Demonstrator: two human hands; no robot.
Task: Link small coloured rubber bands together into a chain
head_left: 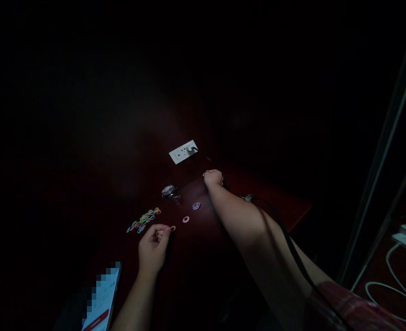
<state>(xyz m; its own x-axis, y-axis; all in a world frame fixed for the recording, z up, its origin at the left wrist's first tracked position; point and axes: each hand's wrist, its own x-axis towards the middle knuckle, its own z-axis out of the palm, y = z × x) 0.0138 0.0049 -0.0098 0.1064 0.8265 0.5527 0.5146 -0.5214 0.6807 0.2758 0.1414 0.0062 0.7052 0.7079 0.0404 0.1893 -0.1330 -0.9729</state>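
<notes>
My left hand (153, 246) pinches a small orange-pink elastic hair tie (173, 228) between thumb and forefinger, just above the dark red table. Left of it lies a loose pile of coloured hair ties (144, 220). A pink ring-shaped band (185, 219) and a purple one (196, 206) lie flat between my two hands. Farther off, my right hand (214, 177) is closed, with a bit of something yellow (204, 174) showing at its fingertips; it looks like another hair tie. Most of that hand's fingers are hidden behind its back.
A small clear jar (170, 192) stands or lies behind the pile. Beyond it is a white socket plate (178, 154) with a plug (191, 148) in it. A black cable (288, 239) crosses my right arm. A lit screen (102, 299) sits at lower left, white cables (389, 262) at far right.
</notes>
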